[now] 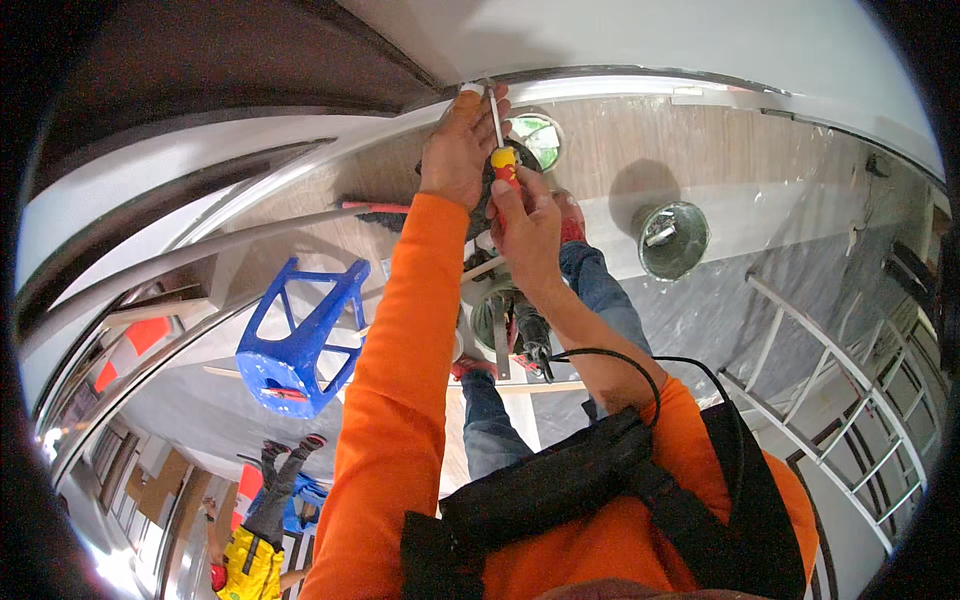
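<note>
While your right hand [528,222] is closed around the red and yellow handle of a screwdriver [505,168], your left hand [456,155] is raised just beside the metal shaft. The screwdriver is in front of you, near the top of the view, and its shaft points away from you, toward the dark edge along the pale wall [640,35]. The fingers of your left hand are close to the tip, where something small and white shows; I cannot tell if these fingers grip it, or if the tip touches anything.

Beyond your right hand, a bucket with green and white inside [540,138] stands near the wall. To the right of it, well apart, you have a grey bucket [690,255] with a pale object in it. On your left side is a blue stool [290,350], and on its seat lies a small red thing [284,393]. A metal ladder [845,385] is at your far right. At the lower left, another person in a yellow vest [252,562] is well away from you.
</note>
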A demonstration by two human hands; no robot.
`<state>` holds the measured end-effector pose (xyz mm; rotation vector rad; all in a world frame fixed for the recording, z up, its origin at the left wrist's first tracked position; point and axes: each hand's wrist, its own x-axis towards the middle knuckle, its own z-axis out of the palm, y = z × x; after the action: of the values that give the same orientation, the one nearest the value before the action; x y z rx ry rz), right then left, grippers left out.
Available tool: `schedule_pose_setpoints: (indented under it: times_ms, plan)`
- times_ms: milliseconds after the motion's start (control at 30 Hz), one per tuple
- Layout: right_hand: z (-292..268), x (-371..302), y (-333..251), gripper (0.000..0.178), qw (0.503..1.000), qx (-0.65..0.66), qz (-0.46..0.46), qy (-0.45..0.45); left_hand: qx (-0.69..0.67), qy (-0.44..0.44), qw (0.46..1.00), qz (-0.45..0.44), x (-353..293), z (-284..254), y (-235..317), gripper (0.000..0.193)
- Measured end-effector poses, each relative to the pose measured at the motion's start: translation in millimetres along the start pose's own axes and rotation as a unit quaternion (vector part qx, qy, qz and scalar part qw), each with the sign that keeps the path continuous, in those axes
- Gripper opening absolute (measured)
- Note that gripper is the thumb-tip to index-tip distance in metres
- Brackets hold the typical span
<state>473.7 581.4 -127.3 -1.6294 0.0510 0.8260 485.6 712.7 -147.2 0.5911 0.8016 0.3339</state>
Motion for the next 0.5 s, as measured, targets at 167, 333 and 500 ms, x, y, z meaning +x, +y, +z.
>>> schedule_pose_setpoints:
  times_ms: [167, 333, 500]
  plan:
    - [2, -1, 7, 0.039, 0.997, -0.054, -0.051, 0.038, -0.03, -0.006, 0.999, -0.016, -12, 3, -2, 0.046]
    - [2, 2, 8, 0.036, 0.995, -0.062, -0.053, 0.052, -0.003, -0.021, 1.0, 0.012, -15, 5, -2, 0.047]
    - [1, 3, -7, 0.04, 0.988, -0.068, -0.123, 0.058, 0.052, -0.029, 0.998, -0.004, -36, -9, -17, 0.046]
